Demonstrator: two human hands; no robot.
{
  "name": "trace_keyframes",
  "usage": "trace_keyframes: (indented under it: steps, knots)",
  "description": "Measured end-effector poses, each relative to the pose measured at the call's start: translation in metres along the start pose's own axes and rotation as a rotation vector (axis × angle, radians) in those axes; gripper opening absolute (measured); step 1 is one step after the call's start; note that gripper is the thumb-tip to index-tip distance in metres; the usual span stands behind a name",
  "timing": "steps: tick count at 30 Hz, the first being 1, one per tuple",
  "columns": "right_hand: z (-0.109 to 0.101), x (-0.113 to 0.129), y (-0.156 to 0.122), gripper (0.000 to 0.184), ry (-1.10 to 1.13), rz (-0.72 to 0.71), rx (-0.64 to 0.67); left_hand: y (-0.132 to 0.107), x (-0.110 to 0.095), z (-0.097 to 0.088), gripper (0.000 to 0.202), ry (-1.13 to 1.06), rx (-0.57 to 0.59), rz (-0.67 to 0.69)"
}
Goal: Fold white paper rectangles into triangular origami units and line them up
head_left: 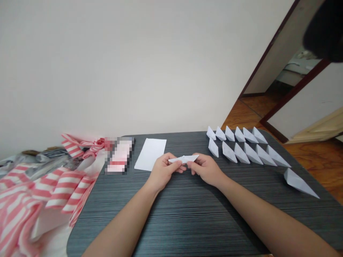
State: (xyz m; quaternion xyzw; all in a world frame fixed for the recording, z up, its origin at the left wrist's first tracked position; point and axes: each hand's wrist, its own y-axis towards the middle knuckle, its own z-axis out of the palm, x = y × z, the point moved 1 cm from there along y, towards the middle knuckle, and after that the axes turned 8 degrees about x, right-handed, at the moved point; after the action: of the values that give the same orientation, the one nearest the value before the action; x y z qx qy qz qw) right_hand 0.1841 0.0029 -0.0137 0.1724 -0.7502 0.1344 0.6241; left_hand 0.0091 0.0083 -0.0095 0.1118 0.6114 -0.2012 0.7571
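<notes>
Above the middle of the dark table, a small white folded paper boat (184, 159) is held level between my two hands. My left hand (166, 167) pinches its left end with thumb and fingers. At the right end, my right hand (205, 168) grips it the same way. Just beyond my left hand lies a stack of white paper (151, 151), its lower right corner hidden by the hand. To the right stand several finished-looking paper boats in two rows, such as one in the near row (242, 153), plus a single boat (300, 182) nearer me.
The dark wood-grain table (171, 221) meets a pale wall (134, 71) at the back. A blurred-out phone-like item (120, 155) lies at the table's left. Red-and-white striped cloth (64, 187) is heaped beside the left edge. Wooden floor (248, 112) and a doorway are on the right.
</notes>
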Motion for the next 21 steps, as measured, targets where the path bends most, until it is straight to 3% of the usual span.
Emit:
trace_keyframes:
  steps: [9,15,21]
  knots:
    - [-0.0027,-0.0013,-0.0011,0.013,-0.058,-0.038,0.093,-0.0012,-0.0065,-0.0022,0.027,0.290,0.115,-0.068]
    - [-0.0010,-0.0055,-0.0011,0.014,-0.020,-0.024,0.089,-0.0022,-0.0070,0.0003,0.029,0.305,0.108,-0.054]
    - [-0.0015,0.0020,-0.0033,0.013,-0.094,-0.036,0.108,-0.0031,-0.0052,0.0006,0.030,0.386,0.173,-0.081]
